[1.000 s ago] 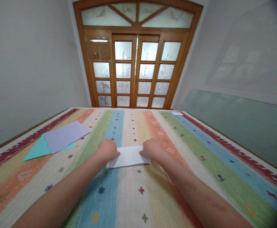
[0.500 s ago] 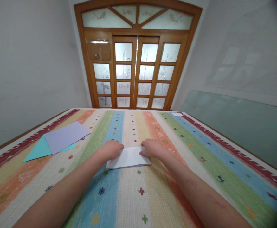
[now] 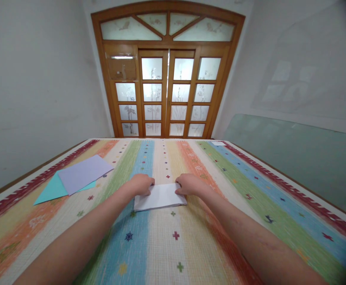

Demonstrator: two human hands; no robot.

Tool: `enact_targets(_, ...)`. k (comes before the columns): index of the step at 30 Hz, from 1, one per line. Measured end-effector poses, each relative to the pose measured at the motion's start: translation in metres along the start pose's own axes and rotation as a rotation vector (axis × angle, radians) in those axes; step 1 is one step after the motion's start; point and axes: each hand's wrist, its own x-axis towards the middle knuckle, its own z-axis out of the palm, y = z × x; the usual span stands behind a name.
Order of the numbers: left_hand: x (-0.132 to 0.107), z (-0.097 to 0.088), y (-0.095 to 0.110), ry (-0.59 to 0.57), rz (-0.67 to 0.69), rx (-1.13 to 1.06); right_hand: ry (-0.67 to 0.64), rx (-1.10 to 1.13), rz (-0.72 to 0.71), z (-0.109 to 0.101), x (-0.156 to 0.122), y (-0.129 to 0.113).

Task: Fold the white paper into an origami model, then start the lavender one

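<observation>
A folded white paper (image 3: 160,196) lies flat on the striped cloth in front of me. My left hand (image 3: 141,184) rests on its far left corner with the fingers curled and pressed down on the fold. My right hand (image 3: 190,184) presses its far right corner the same way, fingers bent onto the paper. Both forearms reach in from the bottom of the view. The paper's near edge is free and fully in sight.
A lilac sheet (image 3: 85,171) lies over a turquoise sheet (image 3: 50,190) at the left of the striped tablecloth (image 3: 250,190). A wooden glazed door (image 3: 167,91) stands beyond the far edge. A green glass pane (image 3: 297,154) leans along the right wall.
My left hand has slid forward along the paper's left side to the far corner. The right hand stays on the far right corner. The view has tilted slightly.
</observation>
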Motion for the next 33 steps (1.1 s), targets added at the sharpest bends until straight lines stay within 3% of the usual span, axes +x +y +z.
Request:
enact_targets(9,-0.027,0.034,0.013,0.185,-0.050,-0.088,0.146,0.227,-0.023,0.040,-0.048,0.017)
enact_targets(17,-0.036,0.059,0.017,0.384,0.073,-0.223,0.243,0.349,0.015,0.061,-0.048,0.018)
enact_targets(23,-0.043,0.055,0.021,0.411,0.163,-0.286,0.250,0.287,0.071,0.063,-0.053,0.010)
enact_targets(33,-0.058,0.039,0.037,0.347,0.245,-0.275,0.243,0.256,0.087,0.058,-0.065,0.007)
